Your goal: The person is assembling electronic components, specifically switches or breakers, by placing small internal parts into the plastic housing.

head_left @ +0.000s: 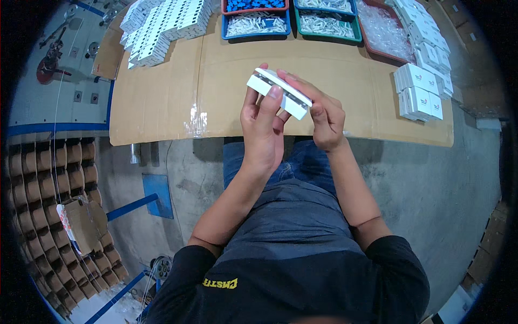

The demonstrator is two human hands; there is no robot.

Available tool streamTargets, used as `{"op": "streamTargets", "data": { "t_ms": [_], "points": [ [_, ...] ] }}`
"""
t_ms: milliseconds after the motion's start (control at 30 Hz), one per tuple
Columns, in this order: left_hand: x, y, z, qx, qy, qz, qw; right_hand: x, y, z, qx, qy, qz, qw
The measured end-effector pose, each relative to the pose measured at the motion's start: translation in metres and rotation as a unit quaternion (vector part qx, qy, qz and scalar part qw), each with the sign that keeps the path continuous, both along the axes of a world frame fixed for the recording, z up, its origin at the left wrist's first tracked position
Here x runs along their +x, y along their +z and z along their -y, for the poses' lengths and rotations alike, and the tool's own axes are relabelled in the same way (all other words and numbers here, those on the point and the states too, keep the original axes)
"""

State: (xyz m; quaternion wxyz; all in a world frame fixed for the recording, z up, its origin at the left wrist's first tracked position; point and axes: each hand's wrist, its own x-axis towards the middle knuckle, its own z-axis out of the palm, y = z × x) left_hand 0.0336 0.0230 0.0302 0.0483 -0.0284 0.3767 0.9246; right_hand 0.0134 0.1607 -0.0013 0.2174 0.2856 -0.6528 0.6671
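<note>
One white box (pixel 293 106) was gripped by the left hand (pixel 263 127), thumb on its near side, and right hand (pixel 329 117), apparently for steadiness.

You face a wide table topped with tan cardboard (pixel 156 102), light glinting on its left part. Beneath it spreads a scuffed grey concrete floor (pixel 199 216). To your left stand a blue-edged grey bench (pixel 32 108) and a brown cardboard grid (pixel 48 189); brown cartons (pixel 475 75) stack far right.
</note>
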Motion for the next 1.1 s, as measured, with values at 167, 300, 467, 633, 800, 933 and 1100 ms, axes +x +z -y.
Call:
{"op": "streamTargets", "data": {
  "t_ms": [167, 300, 467, 633, 800, 933, 1100],
  "points": [
    [-0.001, -0.002, 0.004, -0.102, 0.055, -0.055, 0.992, 0.0, 0.006, -0.004, 0.019, 0.04, 0.043, 0.998],
    [-0.005, -0.011, 0.011, -0.135, 0.045, -0.1, 0.985, 0.003, 0.012, -0.002, 0.033, 0.031, 0.09, 0.995],
    [-0.006, -0.022, 0.011, -0.135, 0.023, -0.105, 0.985, 0.006, 0.01, -0.005, 0.04, 0.057, 0.162, 0.984],
    [-0.004, -0.024, 0.006, -0.126, 0.033, -0.061, 0.99, 0.002, 0.008, -0.006, 0.086, 0.012, 0.113, 0.99],
    [-0.007, -0.03, 0.001, -0.087, 0.027, -0.037, 0.995, -0.001, 0.007, -0.009, 0.095, -0.021, 0.11, 0.989],
    [-0.007, -0.031, 0.002, -0.077, 0.038, -0.032, 0.996, -0.002, -0.002, -0.004, 0.096, -0.026, 0.108, 0.989],
    [-0.011, -0.023, 0.002, -0.151, 0.039, -0.069, 0.985, 0.0, 0.005, -0.006, 0.003, 0.067, 0.18, 0.981]
  ]
}}
